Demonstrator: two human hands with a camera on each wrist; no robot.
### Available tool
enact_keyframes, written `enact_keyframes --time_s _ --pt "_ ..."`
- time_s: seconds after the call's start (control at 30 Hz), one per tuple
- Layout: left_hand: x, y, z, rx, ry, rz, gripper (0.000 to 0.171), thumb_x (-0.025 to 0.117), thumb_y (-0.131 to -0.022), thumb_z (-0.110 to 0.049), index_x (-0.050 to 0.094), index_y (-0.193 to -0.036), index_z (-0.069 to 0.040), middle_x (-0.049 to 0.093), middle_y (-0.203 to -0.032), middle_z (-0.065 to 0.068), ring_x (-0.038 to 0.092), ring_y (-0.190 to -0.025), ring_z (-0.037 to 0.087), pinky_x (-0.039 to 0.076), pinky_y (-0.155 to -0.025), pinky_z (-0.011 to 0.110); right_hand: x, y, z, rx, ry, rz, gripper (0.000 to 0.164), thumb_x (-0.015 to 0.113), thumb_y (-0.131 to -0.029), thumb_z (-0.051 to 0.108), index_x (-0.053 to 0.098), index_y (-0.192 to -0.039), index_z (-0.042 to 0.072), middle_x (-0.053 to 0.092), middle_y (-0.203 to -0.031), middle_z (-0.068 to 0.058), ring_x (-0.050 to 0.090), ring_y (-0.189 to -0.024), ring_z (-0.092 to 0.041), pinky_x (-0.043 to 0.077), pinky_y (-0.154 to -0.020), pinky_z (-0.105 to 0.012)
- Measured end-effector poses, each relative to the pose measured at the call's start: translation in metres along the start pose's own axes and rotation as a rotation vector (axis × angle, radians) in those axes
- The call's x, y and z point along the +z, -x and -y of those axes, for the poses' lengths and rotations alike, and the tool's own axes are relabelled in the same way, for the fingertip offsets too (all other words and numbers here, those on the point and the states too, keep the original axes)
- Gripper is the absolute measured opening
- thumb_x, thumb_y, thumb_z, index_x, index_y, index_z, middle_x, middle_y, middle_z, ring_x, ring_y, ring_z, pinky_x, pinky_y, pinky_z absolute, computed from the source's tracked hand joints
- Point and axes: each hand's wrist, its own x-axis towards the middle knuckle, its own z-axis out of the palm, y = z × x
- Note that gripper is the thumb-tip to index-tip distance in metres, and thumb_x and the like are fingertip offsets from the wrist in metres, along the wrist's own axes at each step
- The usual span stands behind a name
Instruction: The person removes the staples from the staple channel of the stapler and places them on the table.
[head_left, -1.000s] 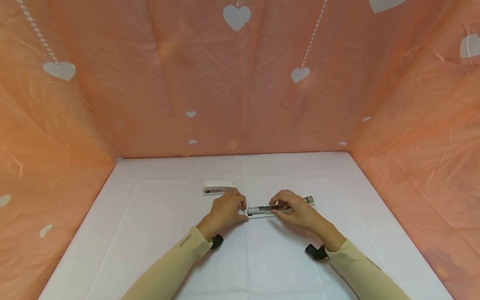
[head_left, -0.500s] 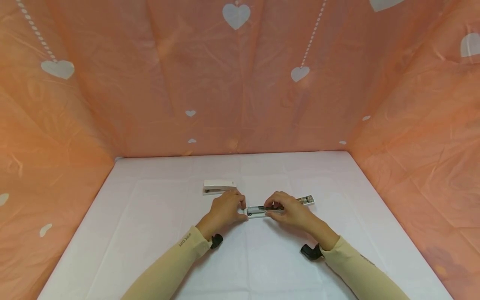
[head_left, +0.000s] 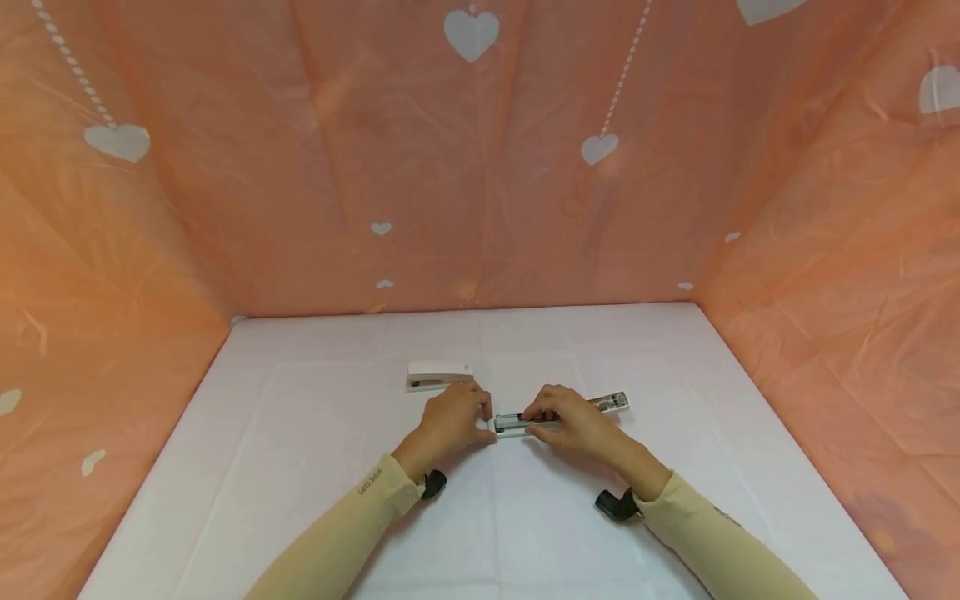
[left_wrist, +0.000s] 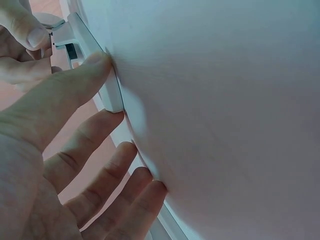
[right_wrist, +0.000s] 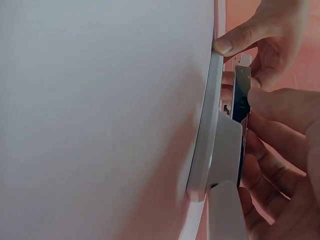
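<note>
A white stapler lies on the table with its top swung wide back, the cover end pointing right. My left hand pinches the left tip of its base between thumb and fingers; in the left wrist view the thumb presses the side of the base. Over the middle, my right hand pinches the metal magazine, hiding part of it. The right wrist view shows this shiny dark magazine standing above the white base, thumb and fingertips against it.
A second white stapler, closed, sits just behind my left hand. White cloth covers the table. Orange curtains with pale hearts rise at the back and both sides.
My right hand has slid left along the opened stapler, toward my left hand. The left hand and the second stapler have stayed in place.
</note>
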Motion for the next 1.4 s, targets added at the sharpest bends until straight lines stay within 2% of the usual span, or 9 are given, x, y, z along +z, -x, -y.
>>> enact_keyframes --time_s 0.27,0.43,0.73,0.93,1.4 --pt "0.0009 0.0002 0.0006 0.01 0.002 -0.01 0.033 0.097 -0.08 -0.033 0.069 -0.087 -0.019 0.067 -0.116 0.0 0.063 -0.11 0.024 0.056 -0.078 0.048 0.0005 -0.0011 0.0024 0.0 0.022 0.007 0.016 0.084 -0.093 0.009 0.083 -0.109 0.01 0.071 -0.099 0.004 0.061 -0.089 -0.013 0.051 -0.081 -0.032" --pt "0.0011 -0.0001 0.0003 0.015 -0.018 -0.014 0.033 0.097 -0.08 -0.034 0.069 -0.087 -0.02 0.067 -0.114 -0.001 0.063 -0.109 0.023 0.056 -0.076 0.046 0.0006 -0.001 0.0035 0.017 -0.023 0.013 0.016 0.083 -0.094 0.009 0.082 -0.11 0.009 0.07 -0.1 0.002 0.062 -0.09 -0.016 0.051 -0.082 -0.032" --pt "0.0002 0.0016 -0.0019 0.022 -0.032 -0.015 0.033 0.098 -0.079 -0.033 0.069 -0.087 -0.019 0.067 -0.111 0.0 0.063 -0.108 0.023 0.057 -0.075 0.045 0.0004 0.0 0.0044 0.079 -0.094 0.026 0.017 0.083 -0.094 0.008 0.082 -0.11 0.008 0.07 -0.102 0.002 0.06 -0.091 -0.013 0.052 -0.082 -0.029" --pt "0.0004 0.0003 -0.0013 0.019 -0.031 -0.013 0.033 0.098 -0.079 -0.033 0.069 -0.087 -0.019 0.066 -0.111 -0.001 0.063 -0.108 0.023 0.057 -0.076 0.044 0.0011 -0.0008 0.0024 0.084 -0.098 0.008 0.015 0.082 -0.095 0.007 0.082 -0.109 0.01 0.07 -0.102 0.003 0.062 -0.092 -0.012 0.052 -0.083 -0.029" --pt "-0.0001 -0.0001 -0.0013 0.015 -0.033 0.0 0.032 0.097 -0.081 -0.034 0.07 -0.089 -0.019 0.067 -0.115 0.0 0.064 -0.111 0.025 0.058 -0.078 0.046 0.0059 -0.0055 -0.0003 0.094 -0.11 -0.057 0.013 0.083 -0.093 0.005 0.079 -0.102 0.013 0.069 -0.093 0.006 0.058 -0.08 -0.005 0.051 -0.071 -0.025"
